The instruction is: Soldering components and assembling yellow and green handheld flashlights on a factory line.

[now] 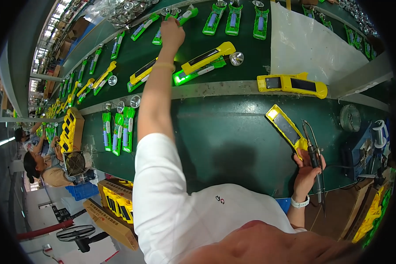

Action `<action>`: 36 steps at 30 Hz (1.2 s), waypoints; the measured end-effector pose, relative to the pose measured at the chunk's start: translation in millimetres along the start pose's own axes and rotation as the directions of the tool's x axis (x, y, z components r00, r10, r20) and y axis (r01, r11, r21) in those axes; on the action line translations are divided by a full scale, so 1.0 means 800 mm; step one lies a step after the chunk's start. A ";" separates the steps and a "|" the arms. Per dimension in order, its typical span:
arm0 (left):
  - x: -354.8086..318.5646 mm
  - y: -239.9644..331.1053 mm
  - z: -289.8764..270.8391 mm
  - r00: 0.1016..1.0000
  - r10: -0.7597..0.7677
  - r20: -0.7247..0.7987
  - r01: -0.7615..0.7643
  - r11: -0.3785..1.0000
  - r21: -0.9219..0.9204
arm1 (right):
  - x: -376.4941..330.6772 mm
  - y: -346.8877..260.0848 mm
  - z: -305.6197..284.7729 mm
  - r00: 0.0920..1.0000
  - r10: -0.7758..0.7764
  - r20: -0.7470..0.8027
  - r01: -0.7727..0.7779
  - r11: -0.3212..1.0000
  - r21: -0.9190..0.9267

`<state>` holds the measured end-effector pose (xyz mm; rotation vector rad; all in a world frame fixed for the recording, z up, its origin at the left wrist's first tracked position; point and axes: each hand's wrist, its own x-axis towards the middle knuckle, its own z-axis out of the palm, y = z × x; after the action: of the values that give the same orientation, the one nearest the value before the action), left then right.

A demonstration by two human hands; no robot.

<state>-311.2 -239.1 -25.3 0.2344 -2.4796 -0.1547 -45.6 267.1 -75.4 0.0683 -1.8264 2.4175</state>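
White sleeve and shoulder fill the lower middle of the frame, and from them the left arm stretches far up to the top centre, where the left hand (171, 35) lies over a green flashlight body (163, 36) on the far strip of the green tabletop (224, 136); the fingers curl down onto it, but I cannot tell whether the grip has closed around the piece or only touches it. At the right of the frame the right hand (310, 169) has its grip wrapped around two things at once: the handle end of a yellow flashlight shell (286, 127), which slants up and to the left with its dark panel facing the camera, and a soldering iron (314, 154) whose tip points upward beside the shell. Near the upper centre a yellow-and-green assembled flashlight (204, 64) lies with a loose silver reflector (237, 58) just beside it, and another yellow shell (292, 84) rests on the grey divider at the upper right. The step in hand looks like fetching a green body to mate with the yellow shell. The next move would call for a firm pinch on the green piece, a lift clear of its neighbours, and care to keep the hot iron tip away from the plastic and the reaching arm.
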 end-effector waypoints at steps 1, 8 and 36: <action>-0.024 0.013 -0.026 0.990 0.134 -0.045 -0.137 0.988 -0.075 | -0.002 -0.002 -0.002 1.000 0.017 -0.009 -0.017 1.000 0.011; -0.290 0.112 -0.180 0.841 0.541 -0.026 -0.418 0.617 -0.667 | 0.025 0.000 -0.014 0.982 0.118 0.150 -0.133 0.987 0.093; -0.383 0.264 -0.211 0.826 0.541 0.158 -0.241 0.593 -0.769 | -0.065 -0.004 0.004 1.000 0.021 0.019 -0.024 0.986 0.167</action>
<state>3.8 21.2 -36.4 -0.7761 -2.5332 -1.0551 6.4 261.5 -76.6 0.0831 -1.6352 2.5893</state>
